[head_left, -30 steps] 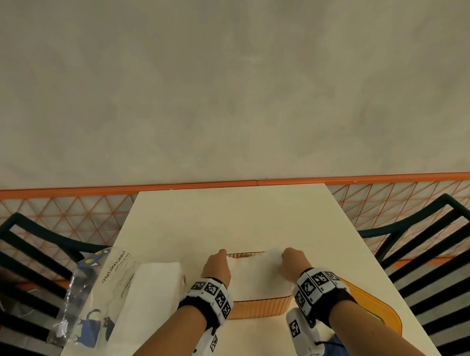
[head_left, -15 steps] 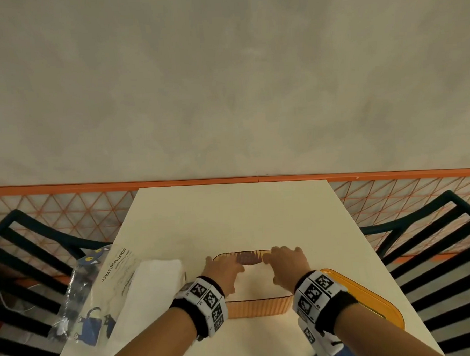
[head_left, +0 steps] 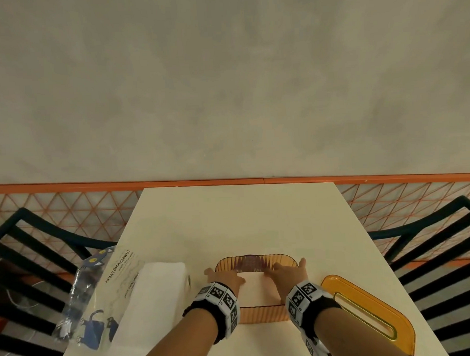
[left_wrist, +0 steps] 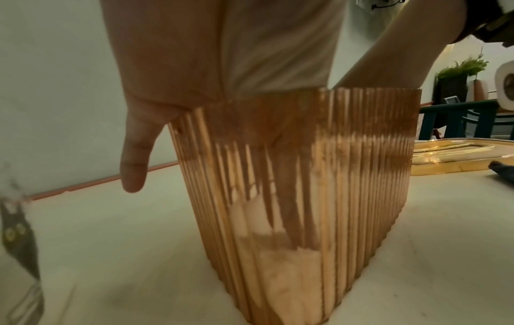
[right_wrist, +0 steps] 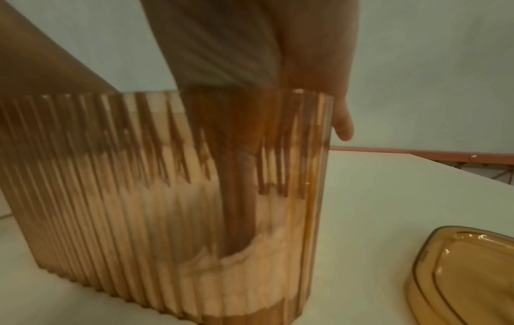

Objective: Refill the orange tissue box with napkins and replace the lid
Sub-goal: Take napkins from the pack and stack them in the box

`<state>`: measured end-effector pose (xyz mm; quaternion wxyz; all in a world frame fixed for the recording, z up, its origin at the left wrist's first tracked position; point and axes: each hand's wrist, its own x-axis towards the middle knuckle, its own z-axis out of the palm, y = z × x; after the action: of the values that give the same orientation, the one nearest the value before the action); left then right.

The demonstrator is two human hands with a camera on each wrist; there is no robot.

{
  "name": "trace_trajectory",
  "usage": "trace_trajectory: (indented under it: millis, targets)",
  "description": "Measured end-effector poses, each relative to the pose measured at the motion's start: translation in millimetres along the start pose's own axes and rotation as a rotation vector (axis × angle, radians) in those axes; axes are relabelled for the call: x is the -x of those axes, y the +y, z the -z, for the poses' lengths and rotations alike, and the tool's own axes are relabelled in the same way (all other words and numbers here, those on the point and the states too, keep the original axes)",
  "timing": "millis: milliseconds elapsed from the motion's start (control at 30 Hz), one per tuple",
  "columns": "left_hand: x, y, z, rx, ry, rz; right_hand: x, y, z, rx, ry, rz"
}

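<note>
Hands first: the left hand (head_left: 225,280) and the right hand (head_left: 286,275) both reach down into the open orange tissue box (head_left: 261,313), fingers extended and pressing on the white napkins (head_left: 256,286) inside, with each thumb hanging outside an end wall. Neither hand pinches anything; the fingers look straight, seen through the ribbed wall from both wrist views, though the ribs smear their outlines. By my reading, the step in hand is settling the stack flat into the box, so the refill is mostly done and the lid is not yet on. Next, the hands would need to come out and one of them take the lid (head_left: 369,313), which lies flat on the tabletop (head_left: 244,220) just right of the box, then lower it squarely onto the rim.

The box is translucent amber plastic with vertical ribs and rounded corners, standing upright near the front edge of the tabletop. Its lid is the same amber, with a long slot. To the left lies a clear printed napkin package (head_left: 117,293), still holding a white stack.
</note>
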<state>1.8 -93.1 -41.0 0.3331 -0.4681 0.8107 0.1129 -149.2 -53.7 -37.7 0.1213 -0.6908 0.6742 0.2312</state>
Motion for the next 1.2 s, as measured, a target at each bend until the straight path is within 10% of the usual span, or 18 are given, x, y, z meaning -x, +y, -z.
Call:
trace_trajectory:
  millis: [200, 433, 600, 1200]
  targets:
    - [12.6, -6.4, 5.2, 0.148, 0.056, -0.029, 5.7, 3.2, 4.2, -0.099, 0.006, 0.014]
    - [58.7, -54.9, -4.8, 0.600, 0.791, 0.254, 33.0, 24.7, 6.0, -0.384, 0.434, -0.052]
    - [62.3, -84.0, -48.9, 0.683, 0.469, 0.627, 34.6, 20.2, -6.5, -0.534, 0.395, -0.220]
    - [51.7, -82.0, -70.3, 0.766, 0.434, 0.720, 16.5, 10.8, -27.7, -0.773, 0.226, -0.339]
